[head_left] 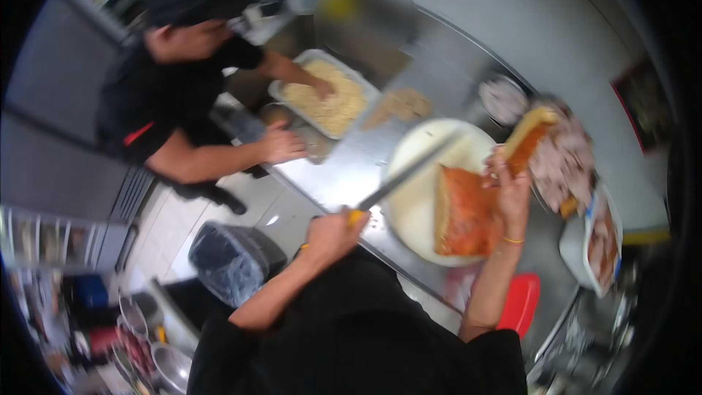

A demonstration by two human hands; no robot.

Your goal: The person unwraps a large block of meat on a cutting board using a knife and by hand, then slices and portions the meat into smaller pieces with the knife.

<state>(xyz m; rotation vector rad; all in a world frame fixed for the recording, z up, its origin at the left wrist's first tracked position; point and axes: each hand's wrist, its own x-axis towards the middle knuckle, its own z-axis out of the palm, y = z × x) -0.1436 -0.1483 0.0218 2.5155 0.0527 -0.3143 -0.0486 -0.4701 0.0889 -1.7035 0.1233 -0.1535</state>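
The person's left hand [329, 238] is wrapped round the yellow handle of a long, dark metal knife [398, 184], and the blade points out over a round white board [409, 212]; I cannot tell if it touches. The knife looks stiff and sharp, so the handle is the place to hold. On the board, right of the blade, lies a thick orange-brown slab of what looks like cooked meat [464, 212]. It is likely heavy, firm on top, softer inside and greasy, so a flat grip on its side would be best. The right hand [510, 181] is clamped on a golden-orange strip [530, 140] just past the slab; it seems lighter and may slip or break, so hold it near the middle. Around them, from the left, a co-worker in black clothes [135, 95] has one hand [322, 88] in a white tray [371, 92] of pale bits. Next come a grey bin with a clear bag [227, 267], a tan, crumbly pile [406, 104] on the shiny steel tabletop [322, 183], and a big heap of pale meat pieces [561, 164], which crowds the right hand. The right forearm hides some of the slab.
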